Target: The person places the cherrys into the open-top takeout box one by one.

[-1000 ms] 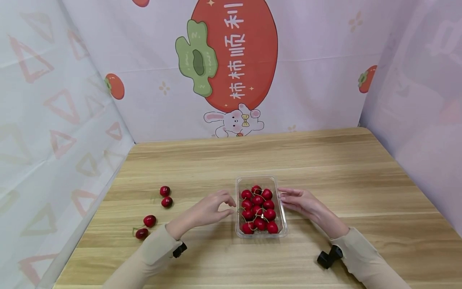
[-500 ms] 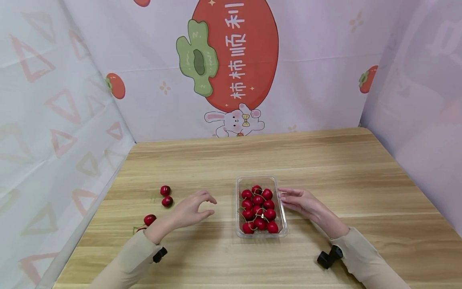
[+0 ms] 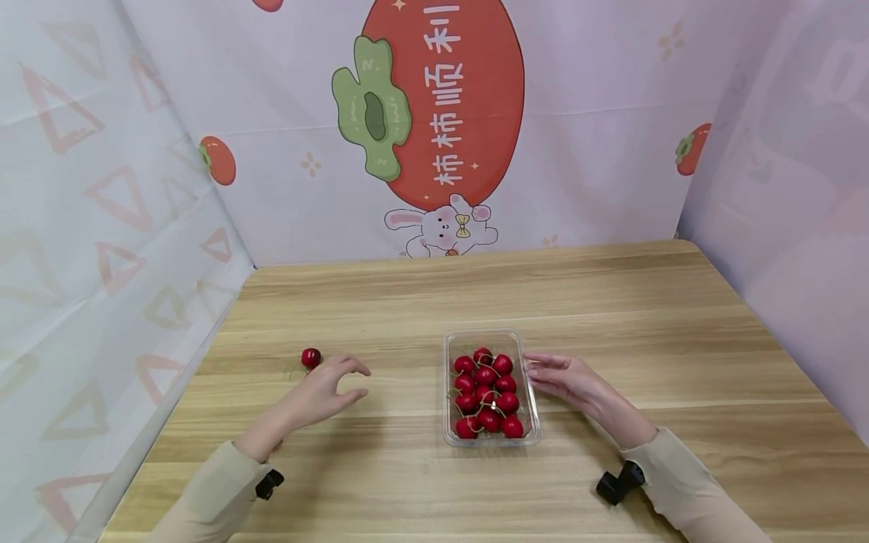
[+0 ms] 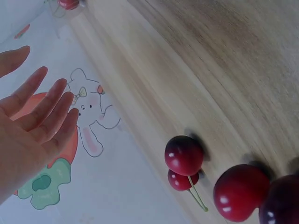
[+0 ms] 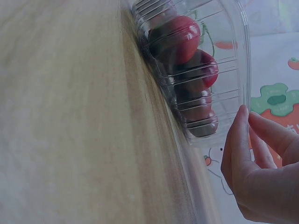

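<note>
Several red cherries lie in a clear plastic box (image 3: 492, 443) near the middle of the table. My right hand (image 3: 570, 385) rests its fairly straight fingertips against the box's right rim, also seen in the right wrist view. My left hand (image 3: 319, 394) hovers over the left part of the table, fingers spread and nothing in them. Just beyond it lies a cherry (image 3: 311, 357), with another mostly hidden behind the hand. Two more loose cherries are covered by the left forearm in the head view; the left wrist view shows the loose cherries (image 4: 240, 192) near its lower right.
The wooden table (image 3: 611, 302) is bounded by a printed cloth backdrop (image 3: 597, 173) at the back and cloth sides at left and right. A black device (image 3: 618, 483) sits at the right wrist, and another (image 3: 269, 483) at the left wrist.
My left hand has moved left from beside the box toward the loose cherries, its arm now covering two of them. My right hand and the box have stayed put.
</note>
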Available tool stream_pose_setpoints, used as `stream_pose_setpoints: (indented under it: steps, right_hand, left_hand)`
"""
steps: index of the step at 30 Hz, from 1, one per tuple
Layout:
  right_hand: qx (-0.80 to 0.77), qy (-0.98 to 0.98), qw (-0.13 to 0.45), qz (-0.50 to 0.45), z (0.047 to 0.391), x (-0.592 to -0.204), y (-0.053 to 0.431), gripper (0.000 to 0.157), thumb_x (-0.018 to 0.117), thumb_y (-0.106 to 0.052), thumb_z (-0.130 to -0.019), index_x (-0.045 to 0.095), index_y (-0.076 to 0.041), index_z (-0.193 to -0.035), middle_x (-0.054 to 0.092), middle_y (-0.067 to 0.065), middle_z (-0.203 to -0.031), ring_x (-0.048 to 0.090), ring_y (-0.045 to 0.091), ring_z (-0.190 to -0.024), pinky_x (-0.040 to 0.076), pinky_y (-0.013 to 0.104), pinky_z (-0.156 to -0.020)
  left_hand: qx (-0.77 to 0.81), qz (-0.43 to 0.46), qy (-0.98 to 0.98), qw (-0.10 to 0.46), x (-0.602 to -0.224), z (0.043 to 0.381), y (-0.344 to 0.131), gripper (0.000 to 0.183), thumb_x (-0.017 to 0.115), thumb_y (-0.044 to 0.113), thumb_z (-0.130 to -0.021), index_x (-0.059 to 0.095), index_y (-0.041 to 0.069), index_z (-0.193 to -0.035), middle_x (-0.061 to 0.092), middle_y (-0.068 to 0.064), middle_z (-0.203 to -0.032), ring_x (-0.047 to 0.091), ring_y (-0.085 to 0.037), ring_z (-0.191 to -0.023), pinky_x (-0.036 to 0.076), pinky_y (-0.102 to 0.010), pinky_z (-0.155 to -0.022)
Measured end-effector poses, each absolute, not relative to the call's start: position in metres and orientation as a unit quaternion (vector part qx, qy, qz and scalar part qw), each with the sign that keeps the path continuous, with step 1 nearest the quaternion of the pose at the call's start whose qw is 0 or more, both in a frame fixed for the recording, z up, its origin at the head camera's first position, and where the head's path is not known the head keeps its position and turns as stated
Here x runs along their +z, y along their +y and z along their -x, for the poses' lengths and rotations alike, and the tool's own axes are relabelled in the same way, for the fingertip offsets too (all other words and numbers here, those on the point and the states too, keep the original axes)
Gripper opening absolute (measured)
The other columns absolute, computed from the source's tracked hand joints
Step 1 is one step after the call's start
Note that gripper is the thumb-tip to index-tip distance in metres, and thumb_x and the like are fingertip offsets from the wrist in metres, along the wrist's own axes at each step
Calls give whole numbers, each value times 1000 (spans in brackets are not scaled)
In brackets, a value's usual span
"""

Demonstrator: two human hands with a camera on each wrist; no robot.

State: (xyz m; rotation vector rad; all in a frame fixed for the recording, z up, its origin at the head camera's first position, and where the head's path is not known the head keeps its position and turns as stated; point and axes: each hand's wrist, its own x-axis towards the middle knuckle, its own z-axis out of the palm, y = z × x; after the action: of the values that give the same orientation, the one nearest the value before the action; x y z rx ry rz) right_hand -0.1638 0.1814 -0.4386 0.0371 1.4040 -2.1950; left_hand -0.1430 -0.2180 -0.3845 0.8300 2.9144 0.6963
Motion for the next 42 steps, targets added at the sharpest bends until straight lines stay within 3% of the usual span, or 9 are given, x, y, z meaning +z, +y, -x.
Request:
stream_pose_setpoints:
  steps: [7,14,19,32,42]
  right_hand:
    - [-812,520,264,-12,164,-439,182,27,54,7,-82,66,-12,-96,65,4,-89,62,13,-85,48,26,-80]
    - [-810,524,264,-15,165,-440,182,28,57,7,-81,66,-15,-94,65,4,-90,62,13,-85,47,26,-81]
    - [-809,525,264,-14,165,-440,182,27,57,7,-81,66,-15,-95,65,4,-90,62,13,-86,47,26,-81]
    - [-815,516,264,-15,164,-438,182,27,55,7,-82,65,-10,-100,65,5,-90,62,14,-85,47,26,-81]
    - [-812,519,267,-18,165,-440,181,29,55,8,-81,67,-16,-92,66,5,-89,62,14,-85,47,26,-81]
  left_hand:
    - [243,-244,939,2,-389,148,-240,22,64,14,-81,60,6,-100,56,-6,-104,52,-26,-94,45,-41,-75]
    - [250,-217,944,-10,-391,153,-260,23,64,9,-80,60,1,-101,56,-11,-101,51,-33,-99,41,-50,-83]
    - [266,-209,941,-16,-394,158,-273,21,63,3,-79,59,-3,-99,55,-13,-98,53,-31,-90,44,-47,-75]
    - [241,-167,956,0,-396,168,-304,26,62,0,-77,56,-8,-101,52,-25,-104,50,-43,-95,43,-52,-79]
    - [209,-150,966,9,-404,176,-325,25,63,1,-76,57,-8,-99,54,-23,-99,51,-43,-92,44,-51,-76]
